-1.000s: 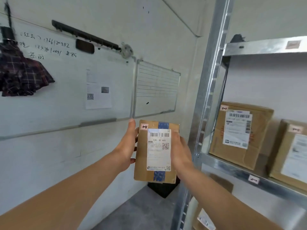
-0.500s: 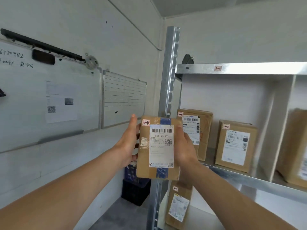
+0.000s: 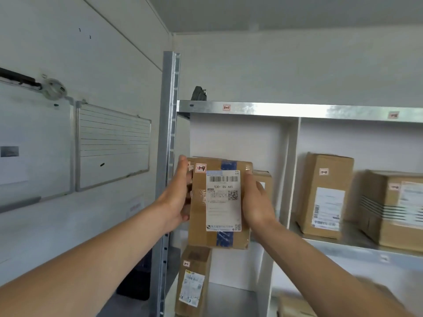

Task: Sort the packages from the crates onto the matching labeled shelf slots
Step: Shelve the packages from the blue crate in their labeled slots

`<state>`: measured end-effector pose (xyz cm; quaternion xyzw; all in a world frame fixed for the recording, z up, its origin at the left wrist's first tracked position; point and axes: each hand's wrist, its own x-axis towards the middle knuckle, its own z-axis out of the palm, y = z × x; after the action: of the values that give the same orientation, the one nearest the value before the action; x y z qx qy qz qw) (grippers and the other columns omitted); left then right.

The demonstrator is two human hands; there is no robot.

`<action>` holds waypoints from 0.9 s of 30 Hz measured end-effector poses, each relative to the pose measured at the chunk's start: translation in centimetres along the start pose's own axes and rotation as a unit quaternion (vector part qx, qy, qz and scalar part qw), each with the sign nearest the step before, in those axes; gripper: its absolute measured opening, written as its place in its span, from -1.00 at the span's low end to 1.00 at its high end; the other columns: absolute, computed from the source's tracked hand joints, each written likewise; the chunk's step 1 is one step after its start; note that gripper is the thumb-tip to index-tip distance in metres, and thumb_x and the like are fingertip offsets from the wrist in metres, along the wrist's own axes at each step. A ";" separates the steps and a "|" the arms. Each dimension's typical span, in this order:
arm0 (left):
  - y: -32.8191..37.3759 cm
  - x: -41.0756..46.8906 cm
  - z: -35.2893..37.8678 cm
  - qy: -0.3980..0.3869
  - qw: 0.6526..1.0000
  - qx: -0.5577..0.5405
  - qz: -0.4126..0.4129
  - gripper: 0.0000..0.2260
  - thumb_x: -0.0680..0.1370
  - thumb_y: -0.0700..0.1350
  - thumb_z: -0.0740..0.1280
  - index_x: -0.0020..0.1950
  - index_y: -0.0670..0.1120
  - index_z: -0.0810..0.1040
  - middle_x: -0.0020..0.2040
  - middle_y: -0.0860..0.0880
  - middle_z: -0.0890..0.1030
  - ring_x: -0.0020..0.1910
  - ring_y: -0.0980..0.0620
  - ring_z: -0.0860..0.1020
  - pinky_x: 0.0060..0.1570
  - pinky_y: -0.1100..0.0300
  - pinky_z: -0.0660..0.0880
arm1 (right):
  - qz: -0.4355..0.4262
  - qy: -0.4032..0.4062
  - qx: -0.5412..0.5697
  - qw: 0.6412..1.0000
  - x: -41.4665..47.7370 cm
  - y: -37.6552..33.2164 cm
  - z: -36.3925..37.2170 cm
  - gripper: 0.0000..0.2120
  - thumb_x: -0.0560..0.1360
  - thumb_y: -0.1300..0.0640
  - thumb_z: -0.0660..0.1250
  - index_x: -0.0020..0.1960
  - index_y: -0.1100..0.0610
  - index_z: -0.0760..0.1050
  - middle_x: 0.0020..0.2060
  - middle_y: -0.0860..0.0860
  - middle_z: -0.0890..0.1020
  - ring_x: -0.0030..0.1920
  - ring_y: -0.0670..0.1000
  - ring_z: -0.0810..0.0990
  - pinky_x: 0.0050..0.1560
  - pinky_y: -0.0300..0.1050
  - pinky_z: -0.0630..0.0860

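I'm looking into a white-walled storeroom corner, with two whiteboards hanging on the left and a galvanised shelving rack filling the right. I'm holding a flat cardboard package upright in the air in front of the upper-left slot, under the beam tag that appears to read 1-1. My left hand is gripping its left edge and my right hand is clamping the right edge, the fingers of both going out of sight behind it. The red-bordered sticker on its top corner is smeared, so I'm only guessing that it matches that tag.

A brown box is already sitting in this slot behind the package, two cartons are standing in the neighbouring slot, and a narrow box is standing on the tier below. Sorting is looking well under way, but this package is not yet set down. The dark crate on the floor is too hidden to show what's left.
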<state>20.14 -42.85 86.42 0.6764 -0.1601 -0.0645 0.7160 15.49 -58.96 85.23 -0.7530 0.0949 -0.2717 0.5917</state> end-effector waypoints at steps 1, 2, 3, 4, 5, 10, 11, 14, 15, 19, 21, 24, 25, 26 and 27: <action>0.1 0.2 1.1 -0.013 1.000 0.001 -0.001 -0.25 0.44 0.57 -0.14 0.32 0.24 0.56 0.25 -0.03 0.62 0.19 -0.07 0.55 0.00 -0.02 0.48 | -0.003 0.010 -0.008 1.000 0.1 0.1 -1.2 -0.26 0.40 -0.54 -0.11 0.20 -0.11 0.55 0.06 -0.05 0.69 0.04 0.06 0.68 0.21 0.18 0.59; 0.0 0.3 2.3 -0.026 1.000 0.000 -0.003 -0.24 0.42 0.59 -0.13 0.33 0.25 0.56 0.29 -0.03 0.60 0.20 -0.09 0.55 0.01 -0.04 0.51 | -0.001 0.018 -0.017 1.000 0.0 0.1 -2.6 -0.24 0.37 -0.55 -0.12 0.21 -0.12 0.54 0.07 -0.05 0.68 0.06 0.06 0.67 0.24 0.18 0.56; 0.0 0.3 3.5 -0.037 0.999 -0.004 -0.004 -0.23 0.41 0.60 -0.13 0.31 0.26 0.57 0.30 -0.03 0.60 0.22 -0.11 0.55 0.09 -0.09 0.52 | 0.003 0.027 -0.019 0.999 0.1 0.3 -3.8 -0.24 0.37 -0.57 -0.11 0.22 -0.13 0.52 0.07 -0.06 0.67 0.08 0.07 0.66 0.26 0.19 0.54; 0.0 0.2 4.7 -0.047 0.999 -0.009 -0.004 -0.24 0.42 0.59 -0.13 0.29 0.26 0.60 0.29 -0.02 0.61 0.23 -0.12 0.56 0.19 -0.17 0.50 | 0.003 0.034 -0.019 0.999 0.2 0.3 -5.1 -0.26 0.40 -0.57 -0.09 0.23 -0.13 0.51 0.07 -0.05 0.66 0.09 0.08 0.65 0.28 0.19 0.53; 0.0 0.2 5.8 -0.057 0.998 -0.015 -0.003 -0.25 0.43 0.58 -0.13 0.27 0.24 0.62 0.27 -0.02 0.62 0.24 -0.13 0.56 0.26 -0.23 0.46 | 0.007 0.042 -0.017 0.999 0.2 0.3 -6.3 -0.29 0.42 -0.56 -0.07 0.23 -0.12 0.51 0.07 -0.05 0.66 0.10 0.08 0.64 0.28 0.19 0.52; 0.5 0.4 11.6 -0.099 0.995 -0.022 -0.003 -0.28 0.47 0.56 -0.15 0.22 0.26 0.63 0.26 0.01 0.62 0.26 -0.09 0.53 0.30 -0.23 0.36 | 0.017 0.082 -0.030 0.996 0.4 1.2 -11.6 -0.15 0.29 -0.65 -0.08 0.24 -0.14 0.54 0.08 -0.04 0.70 0.11 0.11 0.67 0.26 0.26 0.55; 0.7 0.4 12.8 -0.106 0.994 -0.022 -0.002 -0.29 0.47 0.56 -0.15 0.22 0.27 0.63 0.27 0.00 0.61 0.26 -0.08 0.52 0.27 -0.21 0.37 | 0.016 0.094 -0.031 0.995 0.5 1.3 -12.8 -0.14 0.29 -0.65 -0.08 0.25 -0.13 0.54 0.10 -0.03 0.69 0.12 0.12 0.66 0.27 0.27 0.54; 1.0 0.6 16.0 -0.133 0.991 -0.026 -0.004 -0.28 0.48 0.55 -0.14 0.25 0.25 0.62 0.31 -0.02 0.60 0.30 -0.10 0.50 0.20 -0.18 0.43 | 0.005 0.125 -0.046 0.991 0.0 0.9 -16.4 -0.22 0.45 -0.58 -0.07 0.31 -0.08 0.51 0.15 -0.02 0.66 0.17 0.11 0.62 0.33 0.23 0.49; 1.1 0.5 17.1 -0.143 0.989 -0.028 -0.003 -0.28 0.48 0.55 -0.14 0.28 0.24 0.61 0.32 -0.02 0.59 0.32 -0.10 0.49 0.23 -0.18 0.42 | 0.005 0.135 -0.051 0.990 -0.2 0.7 -17.6 -0.25 0.49 -0.54 -0.06 0.35 -0.06 0.50 0.18 -0.01 0.64 0.19 0.12 0.60 0.35 0.23 0.47; 1.2 0.3 21.0 -0.183 0.983 -0.032 0.002 -0.24 0.40 0.62 -0.14 0.29 0.29 0.58 0.36 -0.01 0.57 0.38 -0.14 0.46 0.39 -0.33 0.27 | 0.014 0.158 -0.072 0.985 -0.8 0.7 -21.0 -0.03 0.27 -0.66 -0.11 0.40 -0.10 0.47 0.24 -0.02 0.63 0.25 0.14 0.59 0.38 0.30 0.44; 1.3 0.1 22.8 -0.199 0.979 -0.032 0.000 -0.25 0.41 0.61 -0.15 0.25 0.29 0.60 0.31 -0.01 0.61 0.32 -0.13 0.50 0.35 -0.31 0.32 | 0.022 0.182 -0.077 0.980 -1.5 0.7 -22.6 -0.04 0.31 -0.63 -0.11 0.45 -0.08 0.44 0.30 -0.01 0.60 0.30 0.15 0.55 0.41 0.31 0.40; 0.8 -0.1 25.7 -0.234 0.972 -0.034 0.001 -0.25 0.43 0.59 -0.17 0.30 0.28 0.57 0.33 -0.01 0.59 0.33 -0.12 0.48 0.25 -0.21 0.40 | 0.027 0.216 -0.090 0.972 -2.9 0.8 -25.2 -0.06 0.38 -0.59 -0.11 0.50 -0.04 0.42 0.36 0.00 0.57 0.34 0.17 0.53 0.43 0.30 0.38; 0.8 -0.4 26.5 -0.245 0.969 -0.034 -0.001 -0.24 0.44 0.58 -0.17 0.33 0.27 0.55 0.34 -0.01 0.58 0.32 -0.11 0.48 0.17 -0.13 0.43 | 0.029 0.229 -0.091 0.969 -3.2 0.9 -25.9 -0.01 0.31 -0.61 -0.12 0.49 -0.04 0.43 0.36 0.01 0.57 0.34 0.17 0.53 0.43 0.30 0.39; 0.7 -0.5 27.4 -0.256 0.966 -0.034 -0.003 -0.24 0.43 0.59 -0.17 0.36 0.27 0.53 0.35 0.00 0.57 0.32 -0.11 0.48 0.13 -0.10 0.44 | 0.033 0.243 -0.091 0.965 -3.4 1.0 -26.6 0.03 0.26 -0.61 -0.13 0.47 -0.03 0.45 0.35 0.01 0.58 0.33 0.16 0.54 0.42 0.29 0.40; 0.5 -0.6 28.2 -0.265 0.964 -0.033 -0.004 -0.22 0.42 0.60 -0.16 0.38 0.28 0.51 0.37 0.01 0.55 0.33 -0.10 0.48 0.18 -0.13 0.43 | 0.036 0.255 -0.092 0.962 -3.7 1.2 -27.3 0.04 0.24 -0.61 -0.14 0.45 -0.03 0.46 0.32 0.01 0.60 0.30 0.16 0.55 0.40 0.29 0.41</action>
<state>10.55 -69.33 87.81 0.6121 -0.3389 -0.2499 0.6694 -1.64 -80.44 87.15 -0.7062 0.2947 -0.4231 0.4851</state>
